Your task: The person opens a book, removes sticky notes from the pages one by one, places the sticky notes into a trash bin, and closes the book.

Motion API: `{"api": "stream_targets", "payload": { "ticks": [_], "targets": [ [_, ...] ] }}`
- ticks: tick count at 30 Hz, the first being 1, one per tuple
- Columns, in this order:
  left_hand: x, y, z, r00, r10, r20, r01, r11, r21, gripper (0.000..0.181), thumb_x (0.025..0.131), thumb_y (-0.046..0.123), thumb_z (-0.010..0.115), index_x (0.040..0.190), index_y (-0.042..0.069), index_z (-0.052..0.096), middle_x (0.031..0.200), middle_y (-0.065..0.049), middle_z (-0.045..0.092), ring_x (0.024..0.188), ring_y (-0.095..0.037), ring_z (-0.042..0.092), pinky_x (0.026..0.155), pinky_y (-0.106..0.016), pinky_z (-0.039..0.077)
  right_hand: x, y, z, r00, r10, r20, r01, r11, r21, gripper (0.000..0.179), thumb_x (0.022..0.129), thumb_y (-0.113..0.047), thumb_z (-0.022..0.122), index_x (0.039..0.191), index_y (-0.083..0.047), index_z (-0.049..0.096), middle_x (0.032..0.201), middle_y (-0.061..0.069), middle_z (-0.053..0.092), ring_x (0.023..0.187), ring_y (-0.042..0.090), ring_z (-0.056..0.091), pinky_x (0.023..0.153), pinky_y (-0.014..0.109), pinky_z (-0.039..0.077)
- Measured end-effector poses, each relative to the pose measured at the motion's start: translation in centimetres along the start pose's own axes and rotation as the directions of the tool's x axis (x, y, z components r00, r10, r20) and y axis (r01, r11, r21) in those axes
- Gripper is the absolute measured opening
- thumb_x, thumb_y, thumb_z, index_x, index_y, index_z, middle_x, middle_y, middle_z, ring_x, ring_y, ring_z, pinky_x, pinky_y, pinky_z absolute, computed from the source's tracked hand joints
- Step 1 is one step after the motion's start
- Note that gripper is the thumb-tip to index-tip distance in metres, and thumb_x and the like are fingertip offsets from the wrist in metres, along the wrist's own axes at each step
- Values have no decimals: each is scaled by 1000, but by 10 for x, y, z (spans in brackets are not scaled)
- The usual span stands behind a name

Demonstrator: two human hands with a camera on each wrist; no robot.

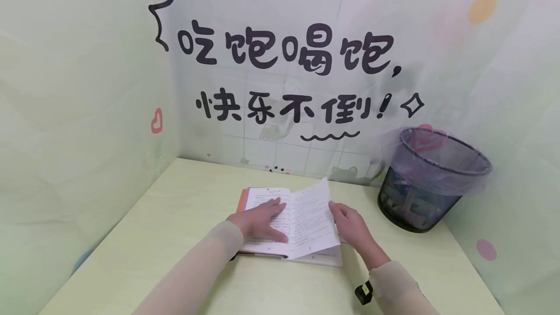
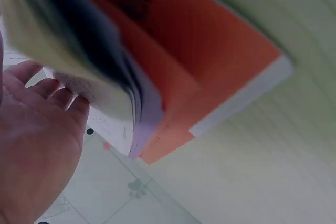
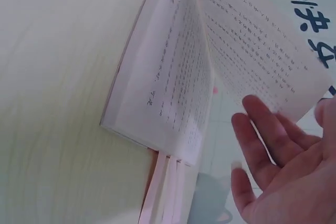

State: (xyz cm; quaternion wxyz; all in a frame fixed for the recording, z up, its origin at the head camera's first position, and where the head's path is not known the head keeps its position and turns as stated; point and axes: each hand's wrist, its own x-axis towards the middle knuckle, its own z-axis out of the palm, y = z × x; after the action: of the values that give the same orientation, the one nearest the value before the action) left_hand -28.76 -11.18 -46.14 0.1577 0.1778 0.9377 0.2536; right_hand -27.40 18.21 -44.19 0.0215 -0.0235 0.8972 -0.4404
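A book (image 1: 258, 196) lies spread on the table, with printed text on its pages. My left hand (image 1: 259, 221) rests on the left-hand page, thumb spread toward the spine. With my right hand (image 1: 353, 227) I pinch the outer edge of a single page (image 1: 311, 220), which stands raised at a slant over the right side. In the right wrist view, the page under it (image 3: 163, 87) shows, and pale ribbons (image 3: 168, 192) trail from the book's edge. An orange cover (image 2: 210, 40) and a purple sheet (image 2: 149, 121) appear at the left side in the left wrist view.
A dark mesh wastebasket (image 1: 415, 205) with a translucent purple liner stands at the table's back right. Printed fabric walls (image 1: 280, 81) enclose the pale table (image 1: 175, 208) at the back and both sides. A small black device (image 1: 364, 293) sits by the right wrist.
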Motion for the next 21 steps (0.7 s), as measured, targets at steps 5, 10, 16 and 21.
{"api": "stream_targets", "payload": {
  "ticks": [5,10,16,21],
  "targets": [
    [-3,-14,-4,1000,-13,-16,14,1000,26,101,94,68,75,174,21,34,186,-2,20,173,-28,19,138,-54,25,1,3,2,998,-15,59,1,973,230,64,120,-46,32,146,2,66,129,19,78,122,32,72,113,56,53],
    [-4,-33,-12,999,-49,-20,50,997,62,104,94,66,77,174,17,33,186,-8,20,172,-32,19,138,-57,25,3,7,9,994,-38,101,1,937,348,67,120,-43,26,150,5,62,143,22,73,128,31,72,111,45,54],
    [-13,-49,-20,997,-72,-16,72,997,-3,108,90,56,86,174,12,32,185,-11,19,173,-35,17,139,-58,22,0,12,22,974,-121,194,54,946,319,52,120,-35,39,151,-2,64,137,17,76,123,25,72,109,40,54],
    [-19,-53,-24,996,-93,-13,92,995,-34,108,90,51,89,174,13,33,185,-10,20,172,-36,17,139,-58,21,-8,9,42,954,-203,223,175,975,136,47,113,-25,56,156,-7,60,153,17,67,142,42,62,122,64,46]
  ]
}}
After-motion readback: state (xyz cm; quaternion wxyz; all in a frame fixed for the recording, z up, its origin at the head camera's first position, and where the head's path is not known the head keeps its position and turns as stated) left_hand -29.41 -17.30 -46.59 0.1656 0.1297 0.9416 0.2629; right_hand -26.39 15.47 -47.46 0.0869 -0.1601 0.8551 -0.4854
